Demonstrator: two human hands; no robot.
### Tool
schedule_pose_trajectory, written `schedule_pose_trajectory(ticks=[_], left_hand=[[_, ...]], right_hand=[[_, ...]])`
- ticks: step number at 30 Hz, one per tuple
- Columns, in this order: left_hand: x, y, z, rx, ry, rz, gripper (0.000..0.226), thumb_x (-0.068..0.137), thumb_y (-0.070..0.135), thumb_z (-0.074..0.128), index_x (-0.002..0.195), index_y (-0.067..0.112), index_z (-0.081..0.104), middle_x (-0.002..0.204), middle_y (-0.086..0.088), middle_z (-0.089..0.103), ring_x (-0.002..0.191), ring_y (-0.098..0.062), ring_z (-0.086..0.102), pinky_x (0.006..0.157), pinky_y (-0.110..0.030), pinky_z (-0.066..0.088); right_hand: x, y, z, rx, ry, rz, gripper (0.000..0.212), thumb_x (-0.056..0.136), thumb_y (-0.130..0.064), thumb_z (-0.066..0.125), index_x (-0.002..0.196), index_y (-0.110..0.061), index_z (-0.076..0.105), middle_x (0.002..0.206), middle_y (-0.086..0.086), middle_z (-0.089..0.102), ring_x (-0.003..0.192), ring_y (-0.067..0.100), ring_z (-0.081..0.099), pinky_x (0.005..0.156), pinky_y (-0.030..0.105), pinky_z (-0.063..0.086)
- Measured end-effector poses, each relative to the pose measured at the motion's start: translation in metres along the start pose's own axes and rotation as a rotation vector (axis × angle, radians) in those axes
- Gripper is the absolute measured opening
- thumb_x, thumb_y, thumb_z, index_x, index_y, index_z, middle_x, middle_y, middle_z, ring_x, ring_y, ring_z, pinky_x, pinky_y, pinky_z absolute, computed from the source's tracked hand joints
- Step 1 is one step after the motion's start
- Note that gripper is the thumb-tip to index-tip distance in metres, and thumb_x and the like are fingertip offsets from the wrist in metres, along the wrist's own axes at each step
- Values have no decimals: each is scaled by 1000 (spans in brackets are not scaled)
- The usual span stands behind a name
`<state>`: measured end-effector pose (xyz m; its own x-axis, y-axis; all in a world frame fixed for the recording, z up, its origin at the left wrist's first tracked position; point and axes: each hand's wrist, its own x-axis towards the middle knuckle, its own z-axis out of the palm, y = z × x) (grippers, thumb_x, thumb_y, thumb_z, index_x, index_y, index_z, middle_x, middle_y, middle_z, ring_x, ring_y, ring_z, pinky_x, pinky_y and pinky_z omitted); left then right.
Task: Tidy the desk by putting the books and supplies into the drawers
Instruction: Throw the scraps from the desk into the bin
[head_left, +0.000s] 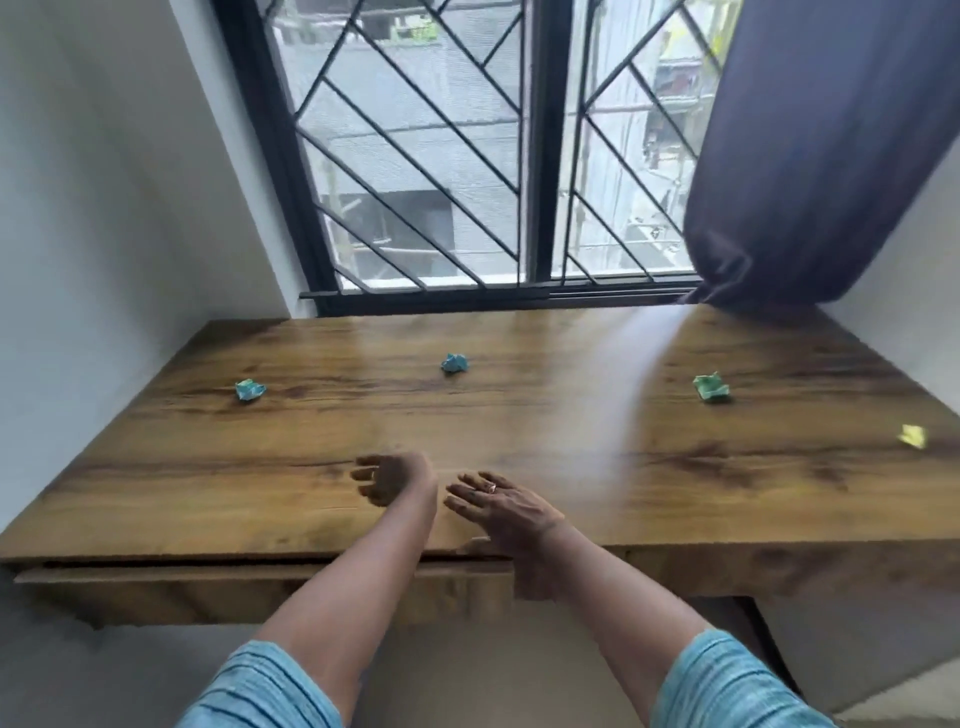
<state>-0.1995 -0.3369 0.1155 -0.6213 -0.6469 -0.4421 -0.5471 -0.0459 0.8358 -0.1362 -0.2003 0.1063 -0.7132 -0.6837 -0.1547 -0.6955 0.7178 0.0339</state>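
On the wooden desk lie small crumpled paper balls: a teal one at the left, a blue one in the middle, a green one at the right and a yellow scrap near the right edge. My left hand hovers over the front middle of the desk, fingers loosely curled, holding nothing. My right hand is beside it, flat with fingers spread, a ring on one finger. A drawer under the front edge stands slightly out. No books are in view.
A barred window runs behind the desk. A dark purple curtain hangs at the right and touches the desk's back corner. White walls close both sides. Below the desk lies grey floor.
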Motion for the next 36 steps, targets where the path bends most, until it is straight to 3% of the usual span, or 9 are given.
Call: schedule_pose_trajectory(ticks=[5,11,15,19,22,25,28,31,36], left_hand=[[-82,20,73,177,-233,164,54,99,8,30,151,5,14,136,-27,48,127,-39,47,112,-43,31],[-135,16,166,472,-500,432,41,91,1,37,124,8,61,126,-19,61,117,-33,56,98,-36,48],[-160,16,235,557,-617,595,45,90,3,43,133,9,53,131,-15,58,124,-28,51,100,-31,41],[-177,18,310,686,-759,821,66,86,24,66,143,10,37,142,-14,46,133,-28,41,111,-33,32],[-186,21,347,862,-811,1046,89,81,38,70,150,14,19,152,-14,26,141,-30,25,115,-34,21],[-191,13,370,949,-845,1176,86,89,39,60,152,18,6,158,-15,11,146,-29,12,118,-37,16],[-195,2,381,861,-766,1244,65,95,33,48,151,19,18,154,-14,23,141,-29,23,115,-34,22],[-193,-4,381,776,-730,1303,47,96,25,46,142,18,39,141,-8,42,128,-28,37,107,-31,33],[-191,-8,362,742,-682,1312,36,89,11,54,124,16,61,119,-6,61,108,-30,56,94,-30,46]], right_hand=[[-57,67,18,8,-64,292,52,74,-43,34,102,-25,74,104,-7,73,95,11,70,79,23,54],[-125,155,48,6,126,726,45,70,-28,39,94,-14,75,95,2,74,86,18,72,74,29,56],[-176,217,71,-15,163,1019,39,71,-16,45,96,-11,75,103,8,73,89,23,72,74,35,57],[-220,267,70,44,224,1281,40,65,-4,77,105,-5,71,115,17,67,103,33,67,80,44,55],[-248,296,72,58,187,1367,45,95,-8,44,140,-9,42,152,16,31,139,34,31,109,46,32],[-275,323,77,76,168,1507,47,100,-12,28,147,-13,29,158,12,14,144,33,16,116,45,19],[-289,347,78,162,181,1643,48,99,-8,25,146,-14,29,158,12,10,144,34,12,115,47,19],[-289,355,77,272,257,1728,41,97,-1,26,133,-3,44,150,19,28,138,35,28,109,44,31],[-273,347,71,322,446,1581,33,94,5,32,112,6,60,120,19,58,116,30,49,100,34,41]])
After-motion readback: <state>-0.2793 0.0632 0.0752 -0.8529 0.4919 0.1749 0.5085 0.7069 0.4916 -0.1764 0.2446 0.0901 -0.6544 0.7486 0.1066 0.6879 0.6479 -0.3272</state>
